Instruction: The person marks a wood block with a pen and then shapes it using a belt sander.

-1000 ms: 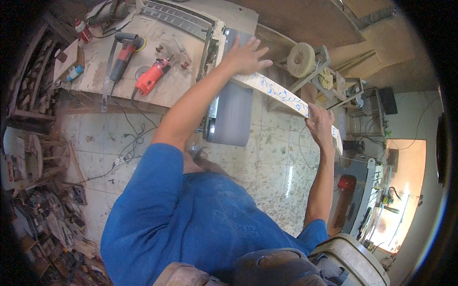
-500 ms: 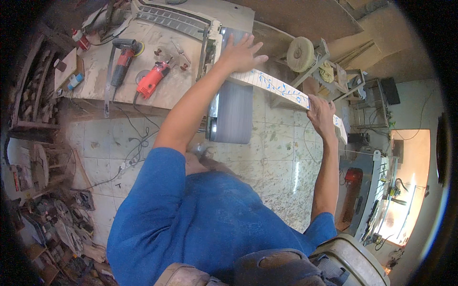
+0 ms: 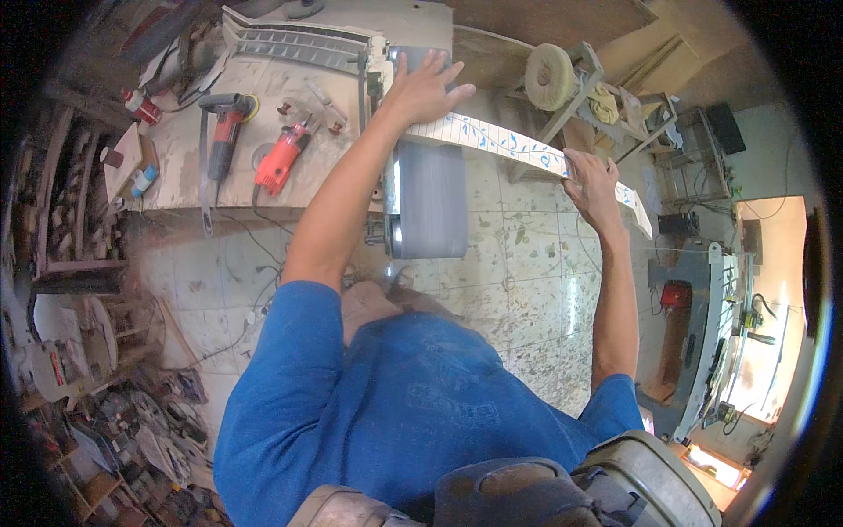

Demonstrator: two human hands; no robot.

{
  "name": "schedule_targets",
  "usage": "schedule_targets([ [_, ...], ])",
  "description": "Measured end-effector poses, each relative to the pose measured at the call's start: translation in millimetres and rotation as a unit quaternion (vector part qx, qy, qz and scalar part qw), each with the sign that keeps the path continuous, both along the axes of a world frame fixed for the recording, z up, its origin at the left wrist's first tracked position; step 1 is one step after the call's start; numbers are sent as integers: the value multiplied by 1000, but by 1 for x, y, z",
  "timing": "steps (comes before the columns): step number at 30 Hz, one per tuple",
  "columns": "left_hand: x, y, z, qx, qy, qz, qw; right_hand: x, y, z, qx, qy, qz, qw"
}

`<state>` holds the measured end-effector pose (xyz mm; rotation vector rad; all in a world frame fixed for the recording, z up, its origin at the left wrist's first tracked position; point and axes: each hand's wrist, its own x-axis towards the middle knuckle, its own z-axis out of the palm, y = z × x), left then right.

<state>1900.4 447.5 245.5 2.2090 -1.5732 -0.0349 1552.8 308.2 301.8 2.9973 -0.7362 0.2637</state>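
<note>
A long pale guitar neck (image 3: 500, 140), lined across and marked with blue vine-like figures, lies crosswise over the belt of a belt sander (image 3: 430, 206). My left hand (image 3: 421, 88) rests on its left end above the belt, palm down with fingers spread; that end is partly hidden beneath the hand. Farther right, my right hand (image 3: 592, 184) is wrapped round the neck near its right end, which sticks out past the fingers. The right part of the neck is held in the air, beyond the belt's edge.
Left of the sander, a dusty workbench (image 3: 176, 180) carries a red power tool (image 3: 283, 158), an angle grinder (image 3: 226, 132) and small bottles. A round buffing wheel (image 3: 550, 77) stands at the back right. Cables (image 3: 250, 233) trail below the bench; dusty tiles (image 3: 518, 281) cover the floor.
The whole view has shifted and turned slightly. Both hands keep their holds on the guitar neck, whose right end now sits a little farther right in the picture.
</note>
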Motion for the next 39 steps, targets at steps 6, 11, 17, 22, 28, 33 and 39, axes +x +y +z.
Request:
schedule_targets([
  [6,-2,-8,-8,-4,-12,-8,1000,-5,0,2,-2,6,-4,1000],
  [11,-2,-12,-8,2,-10,-12,1000,-9,0,2,10,13,-9,1000],
  [17,-7,-14,-7,3,1,-16,1000,-12,-3,-1,7,-3,-5,1000],
  [22,-10,-12,-4,3,17,-20,1000,-12,-2,2,4,10,-11,1000],
  [28,-6,-10,-7,14,2,-13,1000,-11,-1,-4,3,-18,0,1000],
  [33,-1,-2,-5,8,3,-8,1000,-6,5,-2,1,-8,-1,1000],
  [39,-1,6,6,19,2,-9,1000,-4,11,-7,-15,-18,-13,1000],
])
